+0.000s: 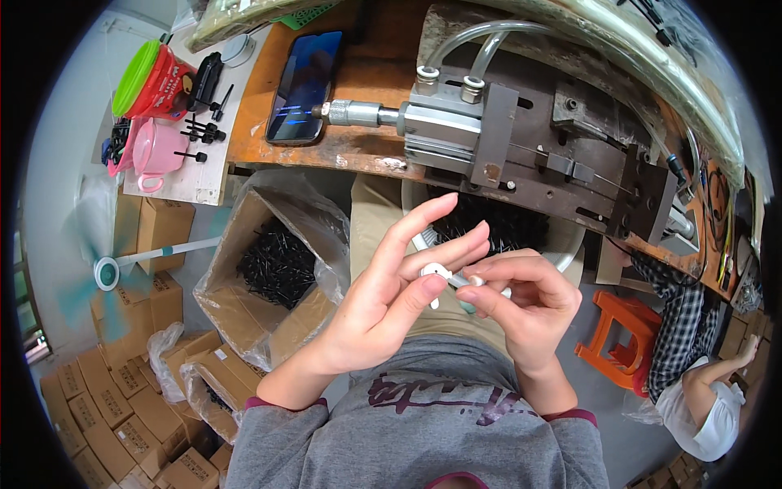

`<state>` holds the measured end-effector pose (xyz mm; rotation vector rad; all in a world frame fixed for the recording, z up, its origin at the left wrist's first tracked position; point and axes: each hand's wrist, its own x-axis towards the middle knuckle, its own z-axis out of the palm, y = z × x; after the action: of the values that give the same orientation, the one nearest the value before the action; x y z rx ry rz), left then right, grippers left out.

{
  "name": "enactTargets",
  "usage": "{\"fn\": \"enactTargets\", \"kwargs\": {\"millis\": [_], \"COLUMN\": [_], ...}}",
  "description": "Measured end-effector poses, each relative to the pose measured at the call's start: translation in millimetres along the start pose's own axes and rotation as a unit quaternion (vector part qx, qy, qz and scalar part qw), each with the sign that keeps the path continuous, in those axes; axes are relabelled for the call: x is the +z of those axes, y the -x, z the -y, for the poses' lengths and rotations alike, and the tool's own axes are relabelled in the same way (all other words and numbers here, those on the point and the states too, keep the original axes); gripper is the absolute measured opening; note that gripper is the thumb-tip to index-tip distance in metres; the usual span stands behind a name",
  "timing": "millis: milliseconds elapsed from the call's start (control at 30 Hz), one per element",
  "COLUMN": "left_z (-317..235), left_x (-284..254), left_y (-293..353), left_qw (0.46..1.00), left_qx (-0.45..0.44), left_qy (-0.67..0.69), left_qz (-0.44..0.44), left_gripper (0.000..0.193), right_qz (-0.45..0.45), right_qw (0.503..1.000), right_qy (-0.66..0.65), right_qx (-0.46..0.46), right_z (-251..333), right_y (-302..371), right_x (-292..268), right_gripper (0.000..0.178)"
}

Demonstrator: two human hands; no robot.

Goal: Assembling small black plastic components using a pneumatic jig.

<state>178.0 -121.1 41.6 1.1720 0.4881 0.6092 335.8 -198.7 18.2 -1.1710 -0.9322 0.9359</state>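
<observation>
My left hand (371, 314) pinches a small white earbud-like piece (434, 270) between thumb and fingers, its other fingers stretched out. The piece has a rounded head with a dark dot, and a short stem shows below my thumb. Close beside it, the fingertips of my right hand (533, 306) are closed on another small white piece (476, 280), mostly covered by the fingers. A bit of teal shows under those fingertips; I cannot make out what it is. Both hands are held over my lap, in front of the bench.
A metal clamping fixture with an air cylinder (444, 130) stands on the wooden bench (366, 81), near a phone (303, 90). Below are a tub of black parts (497, 224) and a lined carton (232, 285). An orange stool (619, 338) and another person (705, 407) are at right.
</observation>
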Motion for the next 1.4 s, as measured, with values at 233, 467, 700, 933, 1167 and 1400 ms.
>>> {"fn": "enactTargets", "kwargs": {"millis": [233,467,700,933,1167,1400], "left_z": [5.7,6.3,-20.3,23.5,14.0,13.2], "left_x": [-2.9,-3.7,-4.4,2.0,-4.6,-4.1], "left_y": [-3.6,-1.4,-6.8,-9.8,-8.1,-5.8], "left_qw": [0.996,0.996,0.957,0.988,0.990,0.986], "left_qx": [-0.003,-0.011,-0.197,-0.114,-0.095,0.044], "left_qy": [0.052,-0.072,-0.212,-0.094,-0.020,-0.146], "left_qz": [0.067,0.044,0.032,-0.043,-0.103,-0.070], "left_gripper": [0.062,0.062,0.051,0.019,0.023,0.034], "right_qz": [0.027,0.058,0.063,0.008,-0.036,0.003], "right_qw": [0.999,0.997,0.997,0.991,0.968,0.939], "right_qy": [-0.004,0.024,0.026,-0.057,-0.195,-0.307], "right_qx": [-0.042,-0.053,0.038,0.122,0.156,0.152], "right_z": [-0.4,-1.8,-1.1,-20.0,-27.0,-33.1], "right_y": [-2.9,-5.7,-8.1,2.2,1.9,2.3], "right_x": [2.5,2.0,0.8,-9.9,-19.0,-20.0], "right_gripper": [0.018,0.019,0.014,0.016,0.014,0.020]}}
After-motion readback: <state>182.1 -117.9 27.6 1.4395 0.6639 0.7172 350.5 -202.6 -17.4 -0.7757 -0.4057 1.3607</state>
